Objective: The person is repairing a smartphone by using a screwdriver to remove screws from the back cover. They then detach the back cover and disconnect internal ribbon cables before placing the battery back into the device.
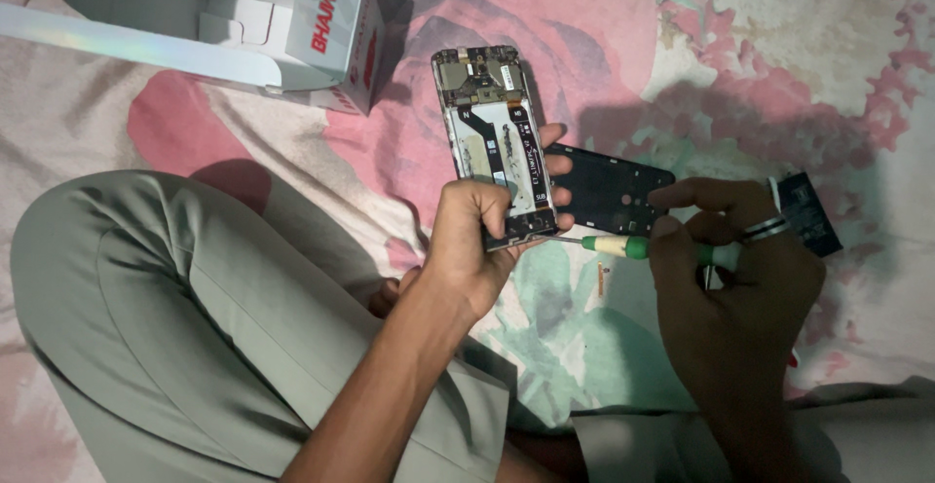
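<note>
1. Above a flowered bedsheet [799, 45], the left hand [472, 249] pinches the lower end of an opened phone [492, 142], fingers curled over its bottom edge and thumb along the side, so the phone tilts up and away from the lap
2. Beside it, the right hand [730, 298], two rings on one finger, is closed around a green-handled screwdriver [633, 247]; its pale tip points at the phone's lower right corner and appears to touch or nearly touch it
3. By the look of things, the job is well into disassembly: the phone's back is already off, leaving the metal frame, a flex cable and the upper circuit board exposed, while those inner parts are still seated in the frame
4. A black back cover [609, 189] lies flat on the sheet just right of the phone, partly under the right hand's fingers; a dark flat part [808, 212], perhaps a battery, rests farther right, its far end hidden by the hand
5. At upper left, a white cardboard box [243, 16] with red print stands open; the visible interior shows only folded card, and whether anything lies deeper in it cannot be told
6. Grey-green trouser legs [156, 317] fill the lower frame
</note>
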Tool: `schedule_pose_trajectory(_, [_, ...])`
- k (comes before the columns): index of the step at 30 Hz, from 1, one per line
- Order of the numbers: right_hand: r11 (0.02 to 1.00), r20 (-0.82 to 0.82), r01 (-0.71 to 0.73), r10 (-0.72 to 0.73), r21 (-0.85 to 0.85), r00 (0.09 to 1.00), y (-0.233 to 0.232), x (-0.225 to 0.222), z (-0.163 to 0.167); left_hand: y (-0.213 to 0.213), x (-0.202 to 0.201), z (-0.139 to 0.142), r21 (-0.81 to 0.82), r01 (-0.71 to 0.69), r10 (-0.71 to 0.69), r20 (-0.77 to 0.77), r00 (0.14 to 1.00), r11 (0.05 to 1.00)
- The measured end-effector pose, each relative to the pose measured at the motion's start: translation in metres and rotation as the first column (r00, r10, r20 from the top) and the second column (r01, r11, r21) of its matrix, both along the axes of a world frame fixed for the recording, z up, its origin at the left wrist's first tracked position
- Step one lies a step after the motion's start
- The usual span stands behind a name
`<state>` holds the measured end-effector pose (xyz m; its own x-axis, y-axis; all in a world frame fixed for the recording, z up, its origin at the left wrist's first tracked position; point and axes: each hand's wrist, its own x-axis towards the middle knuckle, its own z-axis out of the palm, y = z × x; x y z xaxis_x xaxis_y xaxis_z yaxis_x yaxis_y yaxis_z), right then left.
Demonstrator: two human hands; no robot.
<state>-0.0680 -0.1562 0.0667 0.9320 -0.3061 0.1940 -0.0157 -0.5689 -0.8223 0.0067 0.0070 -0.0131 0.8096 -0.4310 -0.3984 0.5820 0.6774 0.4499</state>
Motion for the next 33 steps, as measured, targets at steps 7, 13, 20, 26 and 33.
schedule_pose_trajectory(7, [1.0,0.012,-0.027,0.027,-0.004,1.0,0.0009,0.0,0.0015,-0.0005,-0.0002,-0.0009,-0.022,-0.005,0.005,0.0,1.0,1.0])
schedule_pose_trajectory(13, [0.996,0.028,-0.049,0.051,-0.071,0.998,0.0003,0.0004,0.0014,-0.0007,0.0006,-0.0037,-0.036,-0.009,0.008,-0.006,1.0,0.999])
schedule_pose_trajectory(20, [0.997,0.038,-0.072,0.073,-0.038,0.997,-0.0019,-0.0019,-0.0016,-0.0007,0.0003,-0.0048,-0.034,-0.011,0.011,-0.019,1.0,0.999])
schedule_pose_trajectory(26, [0.98,-0.016,-0.013,0.016,0.197,1.0,-0.0043,-0.0015,-0.0037,-0.0002,0.0016,-0.0056,-0.059,-0.012,0.009,-0.054,0.999,0.998])
schedule_pose_trajectory(33, [0.964,-0.06,-0.007,0.023,0.264,0.998,-0.0054,0.0028,-0.0034,-0.0001,0.0008,-0.0062,-0.112,-0.011,0.004,-0.07,0.998,0.994])
